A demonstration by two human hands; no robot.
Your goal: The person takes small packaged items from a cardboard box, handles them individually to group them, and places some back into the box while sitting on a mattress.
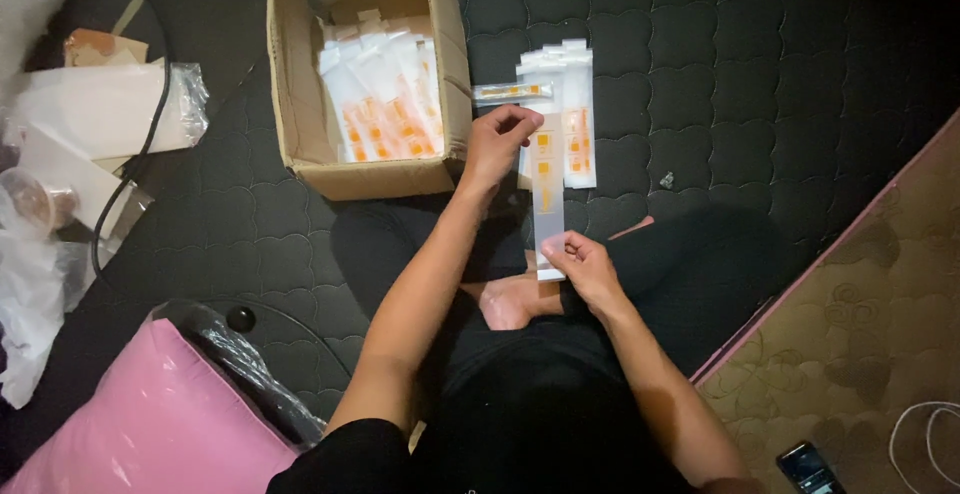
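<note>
**Hands stretch a clear sleeve over the mattress**

Hands work at either end of one long, narrow clear plastic sleeve (547,216). The left hand (497,142) reaches forward with the arm nearly straight, fingers curled and pinching the sleeve's far end. The right hand (583,264) sits closer to the body with the elbow bent, thumb and fingers closed on the near end. Between them the sleeve lies lengthwise, pointing away from the person, just above the crossed legs.

The sleeve is see-through with small orange squares printed along its upper part and a pale strip at its near end. Its far end overlaps a small pile of like sleeves (566,114) lying flat on the dark quilted mattress (740,74), white at the top and orange-marked lower down. One more packet (512,92) lies crosswise at the pile's left edge.

Just to the left of the pile stands an open cardboard box (300,104), its flaps up. Inside it, many of the same white and orange sleeves (385,104) lean in a loose stack, with some brown card pieces behind them.

A pink plastic bag (140,424) lies at the lower left, and a phone (806,468) rests on the patterned floor at the lower right.
</note>
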